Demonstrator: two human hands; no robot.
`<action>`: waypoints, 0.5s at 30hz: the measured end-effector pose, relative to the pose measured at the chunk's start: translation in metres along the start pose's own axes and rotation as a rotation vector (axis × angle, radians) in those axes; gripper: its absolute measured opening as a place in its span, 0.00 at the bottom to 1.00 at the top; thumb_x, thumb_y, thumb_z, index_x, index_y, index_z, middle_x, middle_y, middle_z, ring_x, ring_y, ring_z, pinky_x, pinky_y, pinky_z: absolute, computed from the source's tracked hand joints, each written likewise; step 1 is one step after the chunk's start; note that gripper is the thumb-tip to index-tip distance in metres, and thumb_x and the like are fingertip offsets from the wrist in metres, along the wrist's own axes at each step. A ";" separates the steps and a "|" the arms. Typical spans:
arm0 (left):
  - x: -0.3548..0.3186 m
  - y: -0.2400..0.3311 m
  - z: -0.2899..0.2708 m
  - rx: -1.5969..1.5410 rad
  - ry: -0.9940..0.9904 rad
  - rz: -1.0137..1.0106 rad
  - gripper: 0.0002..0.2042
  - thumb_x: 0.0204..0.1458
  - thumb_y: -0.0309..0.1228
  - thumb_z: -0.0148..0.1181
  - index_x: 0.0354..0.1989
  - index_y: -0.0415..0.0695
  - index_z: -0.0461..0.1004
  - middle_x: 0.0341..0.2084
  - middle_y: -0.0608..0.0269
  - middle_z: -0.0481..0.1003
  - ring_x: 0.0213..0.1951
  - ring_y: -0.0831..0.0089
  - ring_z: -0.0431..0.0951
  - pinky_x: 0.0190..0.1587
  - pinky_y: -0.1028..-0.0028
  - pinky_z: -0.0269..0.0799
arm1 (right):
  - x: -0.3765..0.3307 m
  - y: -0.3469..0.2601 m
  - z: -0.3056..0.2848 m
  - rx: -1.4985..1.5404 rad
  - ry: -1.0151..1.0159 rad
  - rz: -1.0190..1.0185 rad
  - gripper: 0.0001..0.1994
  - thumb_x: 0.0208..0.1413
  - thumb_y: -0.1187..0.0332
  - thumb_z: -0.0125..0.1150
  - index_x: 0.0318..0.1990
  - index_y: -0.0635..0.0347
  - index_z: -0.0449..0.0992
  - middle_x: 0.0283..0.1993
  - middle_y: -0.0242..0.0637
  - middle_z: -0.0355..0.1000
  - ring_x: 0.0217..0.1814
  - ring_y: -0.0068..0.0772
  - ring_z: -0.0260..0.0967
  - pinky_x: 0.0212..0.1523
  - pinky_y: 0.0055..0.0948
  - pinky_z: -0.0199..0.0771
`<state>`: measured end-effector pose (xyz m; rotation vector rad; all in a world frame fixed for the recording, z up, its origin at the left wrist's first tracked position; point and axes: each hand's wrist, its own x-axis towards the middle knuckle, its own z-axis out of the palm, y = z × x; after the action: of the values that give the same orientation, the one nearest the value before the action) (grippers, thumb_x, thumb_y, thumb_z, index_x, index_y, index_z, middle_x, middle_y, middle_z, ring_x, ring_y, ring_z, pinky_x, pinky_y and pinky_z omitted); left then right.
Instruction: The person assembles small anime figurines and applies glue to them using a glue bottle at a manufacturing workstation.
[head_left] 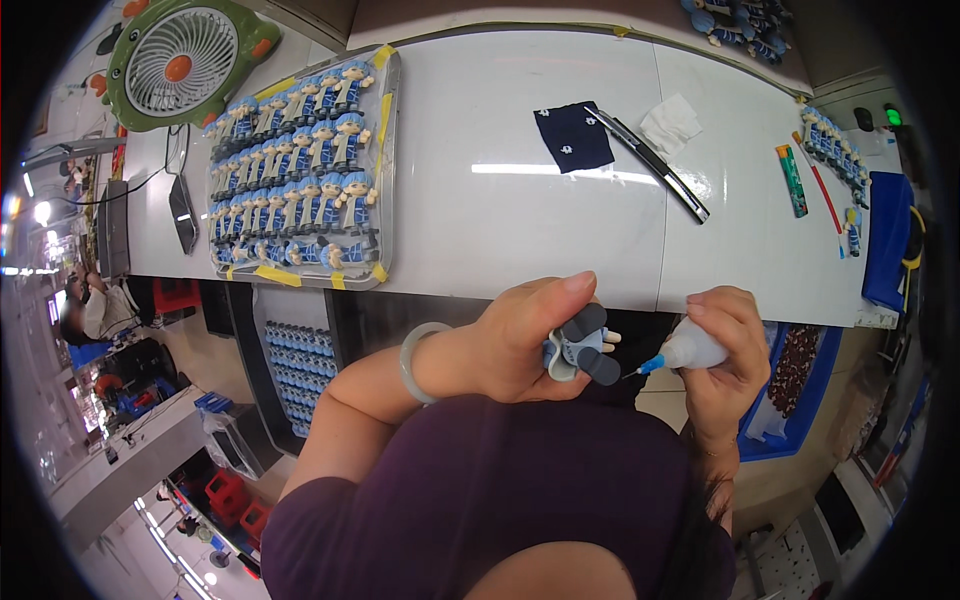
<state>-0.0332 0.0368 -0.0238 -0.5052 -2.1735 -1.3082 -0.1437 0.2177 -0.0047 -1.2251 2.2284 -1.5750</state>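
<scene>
My left hand (505,340), with a pale bangle on its wrist, is closed around a small blue-grey figurine (572,352). The figurine is tipped so that its dark, rounded foot parts face up and toward the right. Across from it, my right hand (735,345) grips a white squeeze bottle (694,346) with a blue needle tip (652,364). The thin needle points at the figurine's lower dark part; whether it touches cannot be made out. Both hands are in front of the table's near edge, above my lap.
On the white table (450,150), a tray (391,180) holds rows of blue-haired figurines beside a green fan (180,65). A dark cloth (575,138), a black pen-like tool (660,170), a white tissue (670,124) and a green tube (791,181) lie farther right. A blue bin (826,385) stands below right.
</scene>
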 end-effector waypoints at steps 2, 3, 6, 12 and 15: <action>0.001 0.000 0.000 0.106 -0.019 0.022 0.38 0.42 0.22 0.54 0.59 0.38 0.34 0.20 0.56 0.63 0.19 0.71 0.64 0.21 0.75 0.60 | 0.001 -0.003 -0.002 -0.074 0.043 -0.052 0.17 0.30 0.80 0.61 0.34 0.58 0.73 0.33 0.37 0.69 0.35 0.36 0.65 0.35 0.27 0.65; 0.002 -0.001 0.001 0.005 0.006 0.009 0.38 0.42 0.22 0.55 0.58 0.38 0.35 0.20 0.56 0.63 0.19 0.71 0.64 0.21 0.75 0.60 | 0.000 -0.005 -0.003 -0.149 0.072 -0.093 0.17 0.30 0.80 0.62 0.34 0.57 0.73 0.34 0.36 0.69 0.35 0.36 0.64 0.35 0.27 0.65; 0.004 -0.002 0.001 -0.115 0.034 -0.012 0.37 0.42 0.22 0.55 0.58 0.38 0.37 0.20 0.58 0.63 0.19 0.73 0.63 0.21 0.75 0.59 | -0.003 -0.009 -0.006 -0.288 0.120 -0.165 0.17 0.30 0.79 0.62 0.35 0.54 0.74 0.36 0.35 0.68 0.37 0.36 0.63 0.35 0.28 0.65; -0.002 -0.004 0.003 -0.255 0.007 -0.107 0.37 0.40 0.18 0.55 0.58 0.41 0.39 0.17 0.64 0.58 0.16 0.77 0.59 0.20 0.77 0.56 | -0.006 -0.017 -0.011 -0.491 0.137 -0.230 0.17 0.34 0.78 0.63 0.36 0.49 0.74 0.39 0.31 0.67 0.41 0.36 0.61 0.38 0.28 0.65; 0.000 -0.002 0.007 -0.137 0.082 -0.071 0.37 0.40 0.16 0.53 0.58 0.40 0.39 0.17 0.65 0.57 0.16 0.78 0.58 0.19 0.78 0.55 | -0.008 -0.020 -0.013 -0.558 0.125 -0.250 0.18 0.35 0.77 0.63 0.37 0.47 0.73 0.41 0.29 0.65 0.43 0.35 0.60 0.40 0.28 0.64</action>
<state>-0.0363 0.0420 -0.0276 -0.4226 -2.0607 -1.4975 -0.1353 0.2303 0.0151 -1.6326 2.8066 -1.1501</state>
